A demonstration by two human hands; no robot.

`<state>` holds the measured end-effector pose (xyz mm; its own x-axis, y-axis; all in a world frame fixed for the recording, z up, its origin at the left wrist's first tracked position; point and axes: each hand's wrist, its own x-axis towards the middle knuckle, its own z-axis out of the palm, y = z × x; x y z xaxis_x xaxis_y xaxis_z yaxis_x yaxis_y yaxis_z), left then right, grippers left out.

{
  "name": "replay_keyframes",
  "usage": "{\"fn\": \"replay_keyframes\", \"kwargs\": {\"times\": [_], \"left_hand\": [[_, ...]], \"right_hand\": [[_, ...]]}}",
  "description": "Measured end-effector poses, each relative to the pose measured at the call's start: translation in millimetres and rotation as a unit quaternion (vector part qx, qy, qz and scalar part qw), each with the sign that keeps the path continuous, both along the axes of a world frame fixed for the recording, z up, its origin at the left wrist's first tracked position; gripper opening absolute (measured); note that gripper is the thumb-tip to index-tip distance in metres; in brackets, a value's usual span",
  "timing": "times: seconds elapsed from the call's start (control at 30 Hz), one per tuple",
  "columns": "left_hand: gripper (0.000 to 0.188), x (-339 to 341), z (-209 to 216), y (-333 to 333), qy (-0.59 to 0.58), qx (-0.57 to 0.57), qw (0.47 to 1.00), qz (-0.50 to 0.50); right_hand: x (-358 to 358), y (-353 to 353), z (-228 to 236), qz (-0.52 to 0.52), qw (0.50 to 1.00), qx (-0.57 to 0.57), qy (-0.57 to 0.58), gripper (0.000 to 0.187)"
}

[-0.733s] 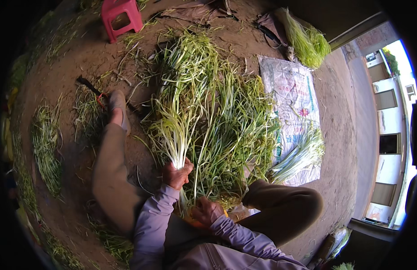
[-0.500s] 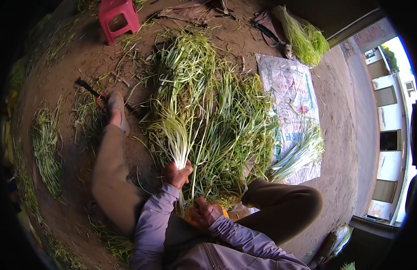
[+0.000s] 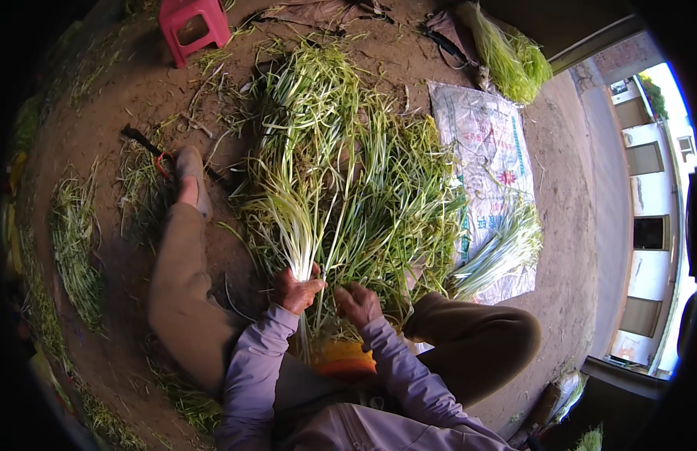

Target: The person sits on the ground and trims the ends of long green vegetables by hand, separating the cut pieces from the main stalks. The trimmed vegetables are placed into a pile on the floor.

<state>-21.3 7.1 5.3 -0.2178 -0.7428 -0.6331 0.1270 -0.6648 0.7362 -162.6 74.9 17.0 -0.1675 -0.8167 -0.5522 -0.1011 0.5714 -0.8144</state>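
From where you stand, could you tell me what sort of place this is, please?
Probably an open farmyard or roadside sorting spot: bare dirt ground, a heap of green onions, a woven sack spread flat, buildings nearby.

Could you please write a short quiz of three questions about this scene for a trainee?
1. True or false: the left hand grips a bunch of green stalks.
2. What lies on the printed sack? A) a red stool B) a bundle of stalks C) a shoe
3. Fill in: the red stool stands at the ____ left of the picture.

Key: 1 true; 2 B, the bundle lies on the sack's near part; 3 upper. The right hand is at the base of the heap.
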Motion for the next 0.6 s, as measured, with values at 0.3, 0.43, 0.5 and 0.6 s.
{"fn": "replay_keyframes", "kwargs": {"times": [0.3, 0.43, 0.5, 0.6], "left_hand": [[0.021, -1, 4, 1, 0.002, 0.001, 1.000, -0.018], [0.022, -4, 4, 2, -0.007, 0.002, 1.000, 0.006], [0.022, -5, 5, 2, -0.009, 0.005, 1.000, 0.010], [0.022, -5, 1, 4, -0.018, -0.014, 1.000, 0.011]], "right_hand": [[4, -42, -19, -0.153, 0.971, 0.043, -0.181, 0.024], [2, -31, -6, -0.199, 0.953, 0.060, -0.219, 0.016], [6, -27, 1, -0.222, 0.949, 0.050, -0.218, 0.014], [13, -13, -1, -0.231, 0.952, 0.037, -0.199, 0.017]]}}
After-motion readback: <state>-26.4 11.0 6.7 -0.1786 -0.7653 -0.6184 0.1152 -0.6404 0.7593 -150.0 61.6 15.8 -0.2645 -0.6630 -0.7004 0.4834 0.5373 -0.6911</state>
